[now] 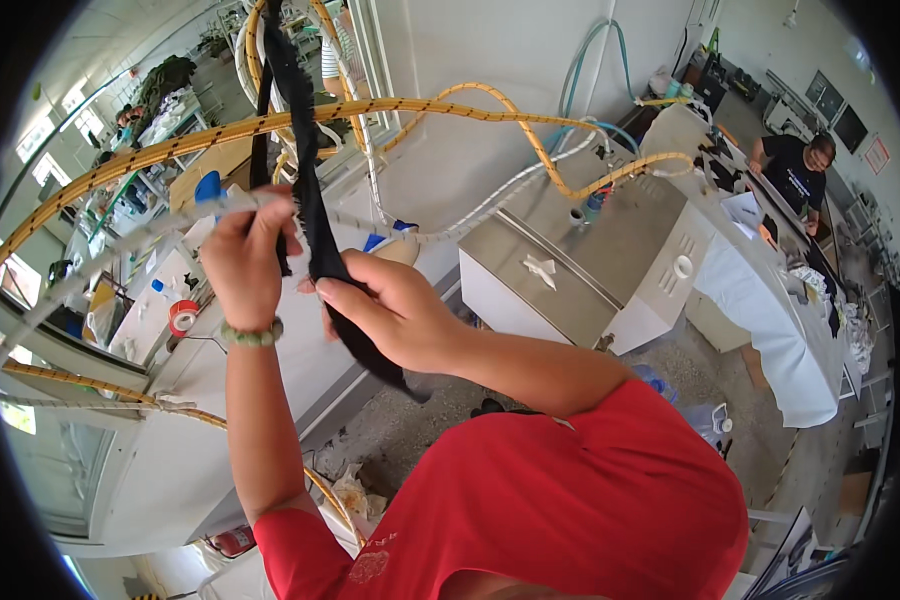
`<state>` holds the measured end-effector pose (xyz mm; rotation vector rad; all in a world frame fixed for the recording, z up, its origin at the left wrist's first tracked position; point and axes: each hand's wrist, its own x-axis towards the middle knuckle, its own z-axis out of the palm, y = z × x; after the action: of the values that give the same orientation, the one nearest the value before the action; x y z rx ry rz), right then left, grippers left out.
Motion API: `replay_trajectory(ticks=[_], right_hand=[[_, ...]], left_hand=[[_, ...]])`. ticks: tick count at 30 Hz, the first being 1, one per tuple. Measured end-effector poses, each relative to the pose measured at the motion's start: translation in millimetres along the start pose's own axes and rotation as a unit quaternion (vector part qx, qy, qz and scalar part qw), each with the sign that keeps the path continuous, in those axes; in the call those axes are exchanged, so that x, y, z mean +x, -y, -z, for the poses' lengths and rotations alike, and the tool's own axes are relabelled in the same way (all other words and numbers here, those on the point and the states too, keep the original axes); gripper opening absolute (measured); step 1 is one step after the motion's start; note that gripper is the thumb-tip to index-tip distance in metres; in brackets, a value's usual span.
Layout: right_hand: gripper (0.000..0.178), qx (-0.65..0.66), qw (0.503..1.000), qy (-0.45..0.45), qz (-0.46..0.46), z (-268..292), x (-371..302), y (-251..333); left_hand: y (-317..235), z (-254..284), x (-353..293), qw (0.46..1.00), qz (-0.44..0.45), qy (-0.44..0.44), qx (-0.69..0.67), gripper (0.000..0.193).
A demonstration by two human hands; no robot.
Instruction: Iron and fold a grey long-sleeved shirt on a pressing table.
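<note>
A long, frayed black fabric strip (pixel 312 205) hangs down in front of me from the top of the view. My right hand (pixel 385 305) pinches it between thumb and fingers, and its loose tail hangs below that hand. Higher up and to the left, my left hand (pixel 248 255) has its fingers closed at the strip's narrower black length. A pale cord (pixel 120 250) passes by the left fingertips; whether they also grip it is hard to tell. A yellow cord with dark flecks (pixel 205 133) loops across above both hands.
A metal-topped white cabinet (pixel 610 235) stands to the right, with a crumpled white scrap (pixel 540 270) on it. Beyond it, a person in a dark shirt (pixel 800 175) works at a long covered table (pixel 770 330). A red tape roll (pixel 183 317) lies left. Water jugs (pixel 708 422) stand on the floor.
</note>
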<state>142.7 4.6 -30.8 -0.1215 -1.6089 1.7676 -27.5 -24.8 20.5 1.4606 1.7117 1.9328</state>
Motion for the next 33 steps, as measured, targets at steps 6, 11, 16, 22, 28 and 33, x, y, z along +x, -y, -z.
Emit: replay_trajectory(ticks=[6, 11, 16, 22, 28, 33], right_hand=[[0.019, -0.258, 0.945, -0.087, 0.182, 9, 41, -49], [0.016, -0.207, 0.933, -0.133, 0.263, 2, 58, -41], [0.012, -0.205, 0.952, -0.113, 0.199, -1, 59, -58], [0.02, -0.14, 0.981, -0.057, 0.12, -12, 52, -41], [0.033, -0.063, 0.987, -0.092, 0.119, -14, 64, -35], [0.032, -0.059, 0.99, -0.079, 0.101, -12, 68, -17]], left_hand=[[-24, -20, 25, 0.997, 0.049, -0.017, 0.057, 0.031], [-17, -15, 17, 0.996, 0.017, 0.003, 0.091, 0.029], [-17, 2, -9, 0.993, -0.009, 0.06, 0.097, 0.025], [-16, 29, -26, 0.995, 0.07, 0.05, -0.051, 0.019], [1, 40, -42, 0.987, 0.124, -0.007, -0.1, 0.019], [22, 33, -38, 0.989, 0.102, 0.042, -0.099, 0.015]])
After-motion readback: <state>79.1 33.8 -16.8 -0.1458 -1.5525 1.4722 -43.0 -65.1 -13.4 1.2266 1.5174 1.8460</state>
